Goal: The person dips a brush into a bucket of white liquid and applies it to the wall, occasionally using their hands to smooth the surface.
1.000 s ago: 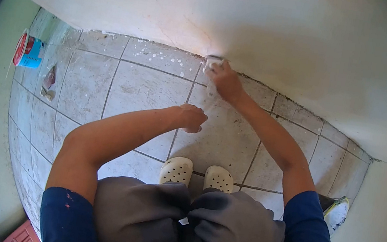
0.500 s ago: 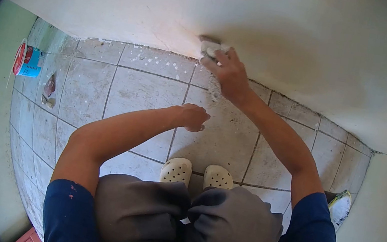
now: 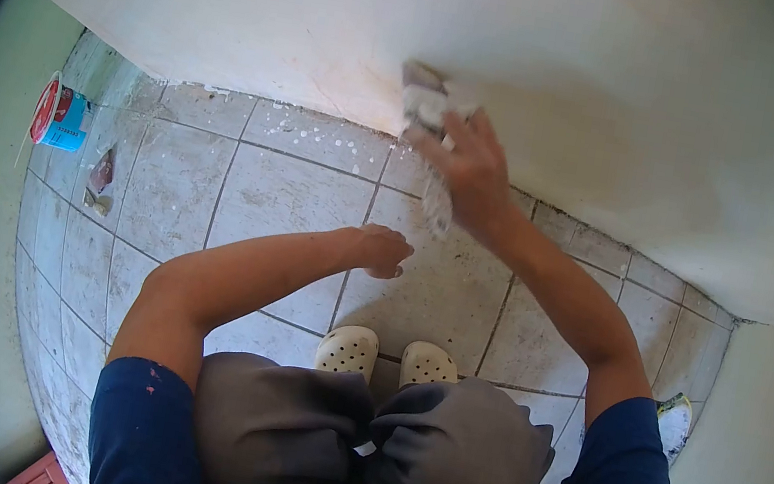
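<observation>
My right hand (image 3: 477,165) is closed around a crumpled whitish rag (image 3: 426,103), which lies against the lower part of the white wall (image 3: 291,14). A flat brownish end sticks out at the rag's top; whether it is cloth or a tool, I cannot make out. A loose tail of the rag hangs below my palm, over the floor tiles. My left hand (image 3: 384,252) hovers above the tiled floor (image 3: 294,192), its fingers loosely bent and somewhat apart, with nothing seen in them.
A red and blue tub (image 3: 61,115) stands at the left wall, near small scraps (image 3: 102,172) on the tiles. White paint spots dot the floor along the wall's foot. A white-and-yellow container (image 3: 673,426) is at the right. My cream clogs (image 3: 348,349) are below my hands.
My right hand has slid the rag slightly up the wall, away from the floor joint. The whole view has shifted a little. My left hand keeps nearly the same pose.
</observation>
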A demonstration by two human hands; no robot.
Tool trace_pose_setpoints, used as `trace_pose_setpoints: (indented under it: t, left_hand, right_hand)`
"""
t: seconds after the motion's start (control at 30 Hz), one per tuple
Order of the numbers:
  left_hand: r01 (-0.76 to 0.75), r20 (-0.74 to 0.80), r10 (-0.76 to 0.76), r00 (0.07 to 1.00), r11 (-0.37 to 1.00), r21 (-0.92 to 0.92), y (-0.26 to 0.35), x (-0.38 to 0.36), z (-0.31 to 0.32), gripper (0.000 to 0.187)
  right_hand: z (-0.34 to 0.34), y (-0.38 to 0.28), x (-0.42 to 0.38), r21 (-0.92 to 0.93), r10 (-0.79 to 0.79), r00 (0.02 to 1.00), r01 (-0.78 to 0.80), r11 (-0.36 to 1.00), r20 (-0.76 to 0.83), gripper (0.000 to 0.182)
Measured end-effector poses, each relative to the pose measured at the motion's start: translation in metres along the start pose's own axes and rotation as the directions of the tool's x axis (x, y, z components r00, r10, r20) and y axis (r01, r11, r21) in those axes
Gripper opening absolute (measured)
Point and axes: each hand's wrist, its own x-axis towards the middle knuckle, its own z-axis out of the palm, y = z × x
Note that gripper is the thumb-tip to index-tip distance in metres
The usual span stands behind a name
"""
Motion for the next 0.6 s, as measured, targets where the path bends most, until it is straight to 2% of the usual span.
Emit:
trace_pose_setpoints:
  t: [0.03, 0.13, 0.17, 0.27, 0.4, 0.5, 0.6]
  left_hand:
    - [-0.001, -0.011, 0.001, 1.0, 1.0, 0.012, 0.0, 0.0, 0.002, 0.039]
    - [-0.003, -0.017, 0.003, 1.0, 1.0, 0.021, -0.001, 0.005, -0.001, 0.04]
    - [-0.005, -0.013, 0.005, 1.0, 1.0, 0.02, -0.001, 0.008, -0.003, 0.04]
    - [-0.048, -0.057, 0.048, 0.997, 0.999, 0.003, 0.001, 0.013, -0.001, 0.04]
    - [-0.058, -0.021, 0.058, 0.998, 0.998, 0.021, 0.005, 0.012, 0.001, 0.04]
    - [-0.043, -0.001, 0.043, 0.999, 0.999, 0.033, 0.01, 0.013, -0.006, 0.04]
    - [-0.046, 0.012, 0.046, 0.999, 0.998, 0.051, 0.012, 0.018, -0.005, 0.04]
  right_hand:
    - [0.003, -0.002, -0.003, -0.026, -0.012, 1.0, 0.012, 1.0, -0.007, 0.024]
    - [0.069, 0.008, -0.036, -0.023, -0.134, 0.962, 0.144, 0.989, 0.237, 0.025]
    - [0.092, 0.026, -0.045, -0.165, -0.168, 0.925, 0.235, 0.958, 0.341, 0.026]
    - [0.047, 0.036, -0.03, -0.065, -0.001, 0.993, 0.009, 0.998, 0.121, 0.024]
    - [-0.038, 0.014, -0.046, 0.134, 0.295, 0.955, -0.287, 0.948, -0.04, 0.032]
    - [-0.014, 0.013, -0.105, 0.032, 0.246, 0.967, -0.244, 0.969, -0.063, 0.034]
    - [0.038, 0.021, -0.15, 0.049, 0.275, 0.943, -0.288, 0.956, 0.185, 0.032]
